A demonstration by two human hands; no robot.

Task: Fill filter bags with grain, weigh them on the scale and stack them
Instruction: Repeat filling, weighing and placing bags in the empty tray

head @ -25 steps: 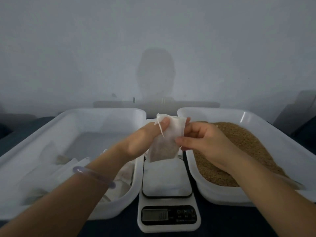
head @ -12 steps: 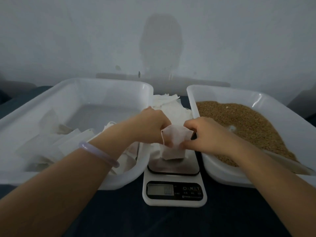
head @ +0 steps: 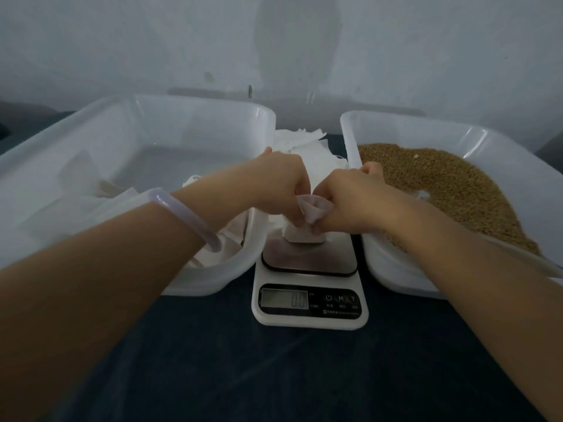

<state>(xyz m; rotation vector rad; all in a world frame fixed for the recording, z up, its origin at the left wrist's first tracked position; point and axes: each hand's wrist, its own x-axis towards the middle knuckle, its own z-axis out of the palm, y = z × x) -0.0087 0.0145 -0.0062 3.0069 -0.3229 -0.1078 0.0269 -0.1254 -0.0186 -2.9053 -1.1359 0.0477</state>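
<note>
A white filter bag (head: 307,229) with grain inside stands on the platform of the white kitchen scale (head: 309,295). My left hand (head: 281,185) and my right hand (head: 350,197) both pinch the bag's top, holding its mouth bunched between them. The bag's lower part shows below my fingers. Brown grain (head: 451,190) fills the white tub (head: 393,271) on the right. Filled bags (head: 100,205) lie in the white tub (head: 195,106) on the left. The scale display (head: 285,298) is lit, and its digits are too blurred to read.
A pile of empty white filter bags (head: 300,144) lies behind the scale, between the two tubs. Everything stands on a dark blue tabletop (head: 274,376). A pale wall (head: 274,41) rises right behind the tubs. A lilac bangle (head: 185,216) circles my left wrist.
Both hands have come down with the bag from mid-air onto the scale platform. My fingers have closed in on the bag's top, bunching it. The view has tilted down.
</note>
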